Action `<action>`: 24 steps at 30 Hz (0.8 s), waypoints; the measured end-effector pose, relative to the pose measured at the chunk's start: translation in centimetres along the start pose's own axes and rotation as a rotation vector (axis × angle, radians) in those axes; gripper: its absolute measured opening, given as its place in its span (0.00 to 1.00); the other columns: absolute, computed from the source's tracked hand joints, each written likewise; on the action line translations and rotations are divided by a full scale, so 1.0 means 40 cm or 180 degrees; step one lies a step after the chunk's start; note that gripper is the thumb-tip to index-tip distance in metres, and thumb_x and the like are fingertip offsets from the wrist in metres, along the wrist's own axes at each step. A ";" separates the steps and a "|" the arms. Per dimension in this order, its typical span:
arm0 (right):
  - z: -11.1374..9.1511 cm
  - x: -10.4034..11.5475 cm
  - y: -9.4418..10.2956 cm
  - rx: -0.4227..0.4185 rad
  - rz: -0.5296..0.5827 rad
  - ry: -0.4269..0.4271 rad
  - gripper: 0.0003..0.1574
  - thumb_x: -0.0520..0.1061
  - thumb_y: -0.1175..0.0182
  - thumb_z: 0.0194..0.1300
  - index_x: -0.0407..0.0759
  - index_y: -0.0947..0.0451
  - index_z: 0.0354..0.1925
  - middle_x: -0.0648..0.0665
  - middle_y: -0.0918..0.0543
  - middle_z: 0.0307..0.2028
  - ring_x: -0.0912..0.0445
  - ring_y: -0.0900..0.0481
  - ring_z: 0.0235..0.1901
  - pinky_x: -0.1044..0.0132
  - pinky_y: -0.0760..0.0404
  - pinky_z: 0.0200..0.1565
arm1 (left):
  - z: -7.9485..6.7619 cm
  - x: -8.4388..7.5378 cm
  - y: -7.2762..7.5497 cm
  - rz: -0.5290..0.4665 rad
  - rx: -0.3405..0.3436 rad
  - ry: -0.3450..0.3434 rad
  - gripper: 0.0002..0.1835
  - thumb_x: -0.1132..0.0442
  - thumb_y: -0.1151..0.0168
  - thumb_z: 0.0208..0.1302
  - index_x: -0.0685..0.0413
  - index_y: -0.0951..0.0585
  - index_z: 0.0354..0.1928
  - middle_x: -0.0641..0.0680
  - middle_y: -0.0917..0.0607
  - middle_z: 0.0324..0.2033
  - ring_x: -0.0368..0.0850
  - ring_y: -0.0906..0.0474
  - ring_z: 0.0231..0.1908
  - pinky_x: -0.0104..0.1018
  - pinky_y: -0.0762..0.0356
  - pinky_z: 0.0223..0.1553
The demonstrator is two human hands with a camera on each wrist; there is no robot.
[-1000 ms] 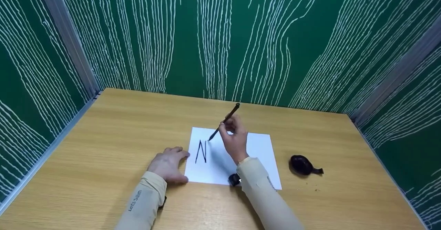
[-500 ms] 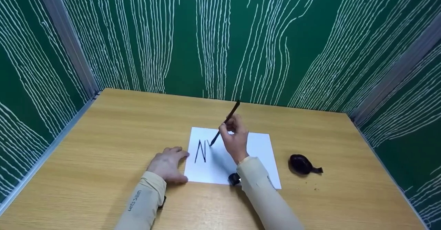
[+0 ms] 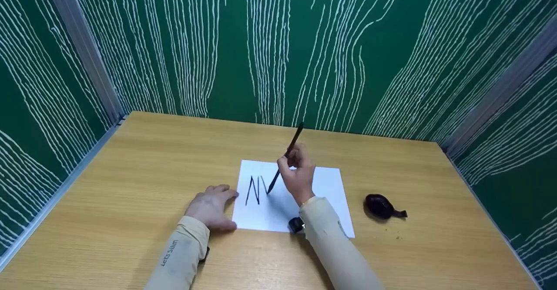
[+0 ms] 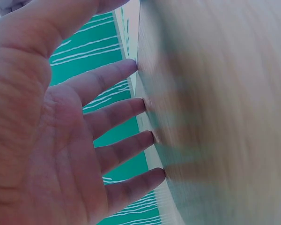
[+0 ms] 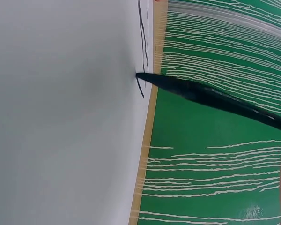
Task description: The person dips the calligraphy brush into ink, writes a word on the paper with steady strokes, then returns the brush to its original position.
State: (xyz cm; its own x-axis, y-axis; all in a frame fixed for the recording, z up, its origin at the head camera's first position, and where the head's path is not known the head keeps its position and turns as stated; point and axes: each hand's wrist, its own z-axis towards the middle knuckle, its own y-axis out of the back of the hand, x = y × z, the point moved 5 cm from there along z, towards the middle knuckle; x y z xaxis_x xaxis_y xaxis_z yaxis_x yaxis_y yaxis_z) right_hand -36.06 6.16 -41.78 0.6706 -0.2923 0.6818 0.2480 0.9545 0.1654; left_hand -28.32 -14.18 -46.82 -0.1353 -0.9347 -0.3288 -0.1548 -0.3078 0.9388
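Black brush (image 5: 196,92) in right hand (image 3: 298,176), tip (image 5: 140,75) on paper (image 3: 256,218) (dark strokes (image 3: 255,190)).

Far wall (image 3: 270,42): deep green; you face pale, wavy lines running mostly up and down in bands, with plain green between.
Left wall (image 3: 39,85): the same green and pale lines, slanted in your view.
Right wall (image 3: 522,185): matching green, its lines likewise slanted.
Left post (image 3: 87,42): straight, grey, at the far left corner.
Right post (image 3: 500,77): its grey counterpart, far right.
Tabletop (image 3: 130,185): light brown wood grain, spreading before you to the far wall.
Light: soft sheen on the tabletop's near part.
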 end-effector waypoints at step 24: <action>0.004 0.016 0.007 0.0009 0.0048 0.0066 0.15 0.29 0.48 0.47 0.44 0.30 0.33 0.48 0.26 0.16 0.57 0.31 0.14 0.65 0.30 0.15 | -0.001 -0.003 0.004 0.0035 -0.0030 -0.0027 0.41 0.45 0.33 0.29 0.39 0.30 0.56 0.52 0.34 0.59 0.52 0.41 0.59 0.54 0.40 0.55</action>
State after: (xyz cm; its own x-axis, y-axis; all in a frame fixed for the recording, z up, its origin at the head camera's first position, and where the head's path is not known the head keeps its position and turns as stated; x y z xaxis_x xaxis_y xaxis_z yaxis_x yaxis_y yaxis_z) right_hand -35.65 6.26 -41.19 0.6885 -0.2790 0.6694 0.2358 0.9590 0.1572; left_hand -28.31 -14.13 -46.62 -0.1451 -0.9365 -0.3191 -0.1441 -0.2991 0.9433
